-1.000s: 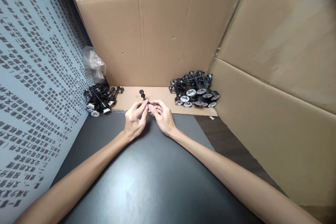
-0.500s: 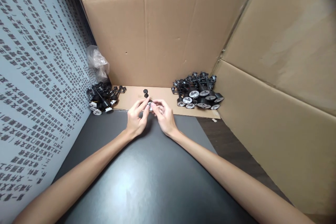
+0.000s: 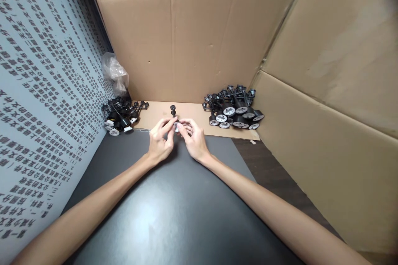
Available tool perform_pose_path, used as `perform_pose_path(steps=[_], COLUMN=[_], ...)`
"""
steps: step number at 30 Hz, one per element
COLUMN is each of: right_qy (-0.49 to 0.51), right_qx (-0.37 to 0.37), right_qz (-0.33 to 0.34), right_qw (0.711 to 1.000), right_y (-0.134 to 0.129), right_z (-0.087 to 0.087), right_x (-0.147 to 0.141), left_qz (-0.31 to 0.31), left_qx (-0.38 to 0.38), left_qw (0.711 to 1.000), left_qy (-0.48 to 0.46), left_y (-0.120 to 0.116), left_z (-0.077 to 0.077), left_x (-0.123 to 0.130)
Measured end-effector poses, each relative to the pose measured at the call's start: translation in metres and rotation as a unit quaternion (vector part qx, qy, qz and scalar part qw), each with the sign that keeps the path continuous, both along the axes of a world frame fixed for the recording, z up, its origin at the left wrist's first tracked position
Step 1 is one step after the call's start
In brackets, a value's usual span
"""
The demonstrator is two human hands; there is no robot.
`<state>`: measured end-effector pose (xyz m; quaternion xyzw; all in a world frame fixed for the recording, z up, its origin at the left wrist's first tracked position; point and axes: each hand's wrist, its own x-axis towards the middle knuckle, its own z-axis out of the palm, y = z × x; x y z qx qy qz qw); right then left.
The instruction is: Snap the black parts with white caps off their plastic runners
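Between my two hands is a small black lamp-like piece (image 3: 173,109), its dark head pointing away from me and its round white base facing me. My left hand (image 3: 160,140) pinches it from the left, with fingers and thumb closed at the base. From the right, my right hand (image 3: 194,138) grips the same base, its thumb lying on the white face. The fingers hide most of the base and part of the stem.
Similar black pieces with white bases lie heaped at the right (image 3: 239,109) and at the left (image 3: 120,114) on a cardboard strip (image 3: 158,112). A clear plastic bag (image 3: 115,70) is at the back left. Cardboard walls (image 3: 192,41) stand behind and right.
The held piece has tilted slightly and more of its stem shows. My right thumb has shifted a little left on the white base. Both hands remain around it.
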<state>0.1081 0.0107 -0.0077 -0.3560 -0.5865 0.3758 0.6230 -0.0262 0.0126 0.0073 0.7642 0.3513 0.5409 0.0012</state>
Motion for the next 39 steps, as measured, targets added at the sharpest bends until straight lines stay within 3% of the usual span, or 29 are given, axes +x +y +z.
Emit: perform_pose_path(steps=[9,19,26,33,39], right_qy=[0.025,-0.032,0.024,0.053,0.068], right_qx=[-0.016,0.014,-0.025,-0.052,-0.043], right_qz=[-0.013,-0.018,-0.008,0.046,0.049], right_qw=[0.999,0.999,0.999,0.996,0.996], right_y=[0.0002,-0.0003,0.003,0.0076,0.0067], right_z=[0.0027,0.0037,0.0017,-0.0032,-0.002], right_x=[-0.0002,0.0003,0.0017,0.0015,0.0011], left_qz=[-0.019,0.004,-0.007,-0.014,-0.007], left_qx=[-0.027,-0.107,-0.152,-0.116,-0.091], left_qw=[0.999,0.991,0.983,0.991,0.994], left_qy=[-0.02,-0.079,-0.107,-0.061,-0.051], left_y=[0.0029,0.0051,0.0051,0.0085,0.0081], left_z=[-0.0029,-0.0032,-0.003,-0.0022,-0.002], left_x=[0.0006,-0.0008,-0.0006,-0.0026,-0.0023])
